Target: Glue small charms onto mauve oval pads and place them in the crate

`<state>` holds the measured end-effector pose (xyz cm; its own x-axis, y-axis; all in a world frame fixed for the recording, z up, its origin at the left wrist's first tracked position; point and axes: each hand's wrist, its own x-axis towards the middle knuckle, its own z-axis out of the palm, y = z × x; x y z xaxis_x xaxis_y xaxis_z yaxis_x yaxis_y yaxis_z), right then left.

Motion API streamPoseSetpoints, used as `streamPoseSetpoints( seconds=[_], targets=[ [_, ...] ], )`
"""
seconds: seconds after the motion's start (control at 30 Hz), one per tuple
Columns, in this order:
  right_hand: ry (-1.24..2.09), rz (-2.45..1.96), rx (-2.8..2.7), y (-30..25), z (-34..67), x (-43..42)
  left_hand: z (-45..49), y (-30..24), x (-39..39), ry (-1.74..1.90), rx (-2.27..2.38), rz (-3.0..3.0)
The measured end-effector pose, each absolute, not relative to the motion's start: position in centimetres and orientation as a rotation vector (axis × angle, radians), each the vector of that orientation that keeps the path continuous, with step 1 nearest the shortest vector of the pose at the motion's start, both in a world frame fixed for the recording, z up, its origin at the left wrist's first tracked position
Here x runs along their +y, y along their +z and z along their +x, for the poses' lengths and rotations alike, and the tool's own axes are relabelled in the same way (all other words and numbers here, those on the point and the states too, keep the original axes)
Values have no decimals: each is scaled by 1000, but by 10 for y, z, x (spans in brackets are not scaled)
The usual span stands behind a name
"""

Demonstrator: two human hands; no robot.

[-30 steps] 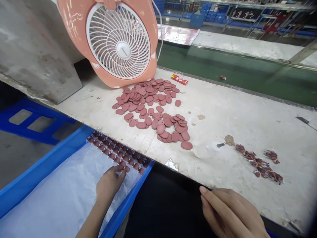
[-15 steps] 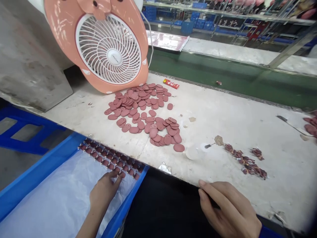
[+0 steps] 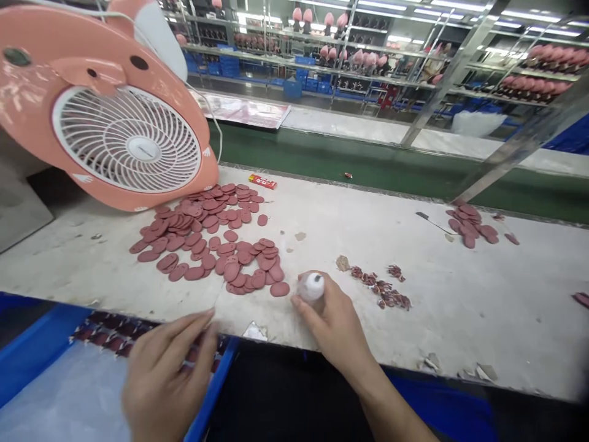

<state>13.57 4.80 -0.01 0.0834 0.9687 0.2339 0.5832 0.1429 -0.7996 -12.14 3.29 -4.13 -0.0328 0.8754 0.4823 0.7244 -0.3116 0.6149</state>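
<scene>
My right hand [image 3: 338, 325] is wrapped round a small white bottle [image 3: 315, 286] with a dark tip, at the worktable's near side. My left hand [image 3: 170, 374], slightly blurred, hovers over the near corner of a blue tray [image 3: 55, 325]; its fingers reach forward with a gap to the thumb, and I see nothing held. Partly behind it, rows of dark red oval pieces [image 3: 108, 337] with small fittings lie in the tray. Beyond both hands spreads a heap of flat reddish-brown ovals [image 3: 184, 218]. Small dark red tied bundles [image 3: 391, 298] lie right of the bottle.
An orange animal-shaped fan [image 3: 142, 147] stands at the back left. A thin dark-handled tool [image 3: 430, 220] lies near a smaller pile of ovals [image 3: 469, 224]. A red and yellow packet [image 3: 262, 182] sits behind the heap. A metal post [image 3: 488, 175] rises at the table's far edge.
My view has turned right and up. My left hand has lifted off the pieces in the tray. My right hand has moved from the table edge to the bottle and closed round it.
</scene>
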Motion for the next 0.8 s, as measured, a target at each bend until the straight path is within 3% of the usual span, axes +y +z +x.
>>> streamPoseSetpoints(
  seconds=[0.07, 0.23, 0.37, 0.47, 0.57, 0.67, 0.8],
  targets=[
    [638, -1523, -1530, 1, 142, 40, -81, -21, 48, 1223, 1690, 2448],
    [693, -1470, -1398, -5, 161, 12, -40, -9, 61, 670, 1368, 2793],
    [804, -1401, -1302, -13, 169, -6, -50, -20, 48, 708, 1145, 2792],
    [938, -1313, -1214, -12, 170, -14, -51, -16, 33, 851, 1164, 2523],
    [1094, -1239, -1158, -6, 166, -15, -38, 1, 17, 995, 1368, 1809],
    [1249, -1167, -1132, 2, 157, -13, -21, 20, 6, 951, 1357, 1094],
    [1426, -1039, -1063, 7, 148, -10, -14, 26, 1, 874, 1186, 834]
  ],
)
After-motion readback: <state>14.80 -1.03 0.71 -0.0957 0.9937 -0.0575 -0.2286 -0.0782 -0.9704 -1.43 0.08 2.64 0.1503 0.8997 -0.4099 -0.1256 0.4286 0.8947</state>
